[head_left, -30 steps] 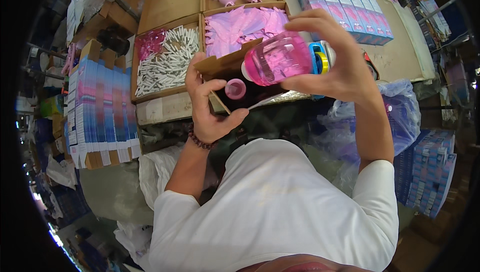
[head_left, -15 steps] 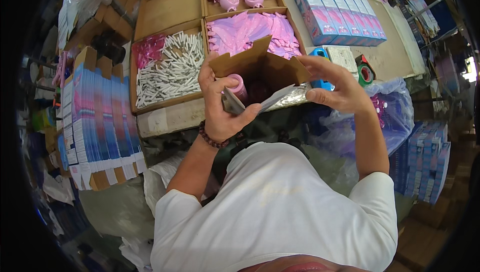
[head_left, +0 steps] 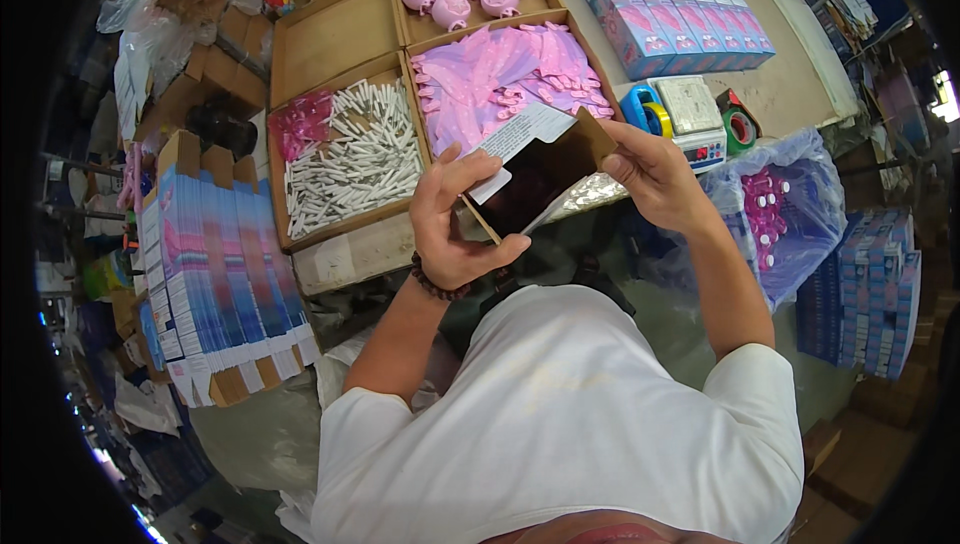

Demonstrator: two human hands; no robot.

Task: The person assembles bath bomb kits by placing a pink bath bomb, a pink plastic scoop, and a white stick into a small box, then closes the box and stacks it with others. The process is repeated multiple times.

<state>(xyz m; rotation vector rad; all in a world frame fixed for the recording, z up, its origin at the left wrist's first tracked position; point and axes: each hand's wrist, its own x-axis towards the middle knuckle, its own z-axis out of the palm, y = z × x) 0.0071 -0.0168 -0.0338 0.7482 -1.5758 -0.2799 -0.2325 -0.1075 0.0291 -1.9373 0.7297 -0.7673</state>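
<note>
An upright cardboard carton (head_left: 533,131) with its top flaps unfolded is held between my two hands, its dark mouth turned up toward me. My left hand (head_left: 447,216), with a beaded bracelet at the wrist, grips the left side, thumb at the near edge and fingers by a white printed flap. On the opposite side, my right hand (head_left: 652,176) pinches the brown right flap between thumb and fingers. The inside is in deep shadow, so its contents cannot be made out. Directly beyond the carton lies a box of pink and lilac wing-shaped pieces (head_left: 490,79).
Small white sticks (head_left: 355,164) fill a tray at left, below several pink round-headed wands (head_left: 450,4). Flattened cartons (head_left: 225,264) stand at far left. Finished cartons (head_left: 670,19), a small scale (head_left: 692,109), tape (head_left: 740,129) and a bag of magenta bottles (head_left: 765,209) are at right.
The carton has tipped, and its printed flap now lies outward. A pink cylinder seen at its left inside is out of sight. My right hand has closed on the right flap.
</note>
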